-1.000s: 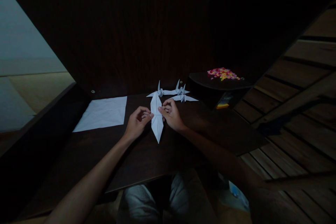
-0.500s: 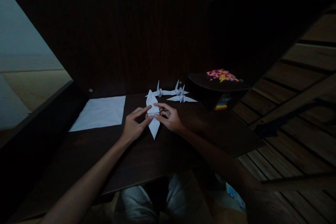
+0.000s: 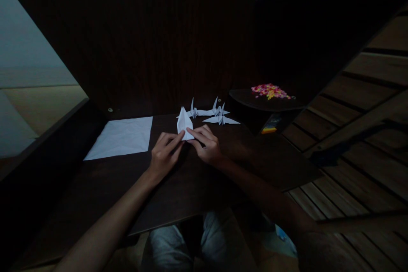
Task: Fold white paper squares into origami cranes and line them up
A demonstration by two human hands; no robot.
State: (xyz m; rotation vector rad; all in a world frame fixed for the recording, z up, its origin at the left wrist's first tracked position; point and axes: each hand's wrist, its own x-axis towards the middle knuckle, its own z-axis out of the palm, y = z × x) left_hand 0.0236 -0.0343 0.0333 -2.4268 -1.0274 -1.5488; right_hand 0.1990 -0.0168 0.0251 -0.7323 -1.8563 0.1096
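A piece of folded white origami paper (image 3: pixel 184 122) stands out against the dark desk, its pointed end facing away from me. Gripping its near left edge is my left hand (image 3: pixel 163 153), index finger and thumb pinched on the paper. My right hand (image 3: pixel 205 143) pinches the near right edge the same way, with its other fingers curled. The paper's lower flap is out of sight, apparently folded beneath. Just behind it are finished white paper cranes: one at the left (image 3: pixel 194 113), and two close together at the right, the nearer crane (image 3: pixel 221 120) with its wings spread.
A flat, creased white sheet (image 3: pixel 121 137) lies on the desk (image 3: pixel 165 204) to the left. On a low curved shelf (image 3: pixel 242 100) at right sits a heap of small pink, red and yellow pieces (image 3: pixel 270 90). A tall dark panel (image 3: pixel 153 42) closes off the back.
The near pointed flap of the paper has been folded away underneath, leaving a shorter shape. Both hands have shifted their fingers to its near edge.
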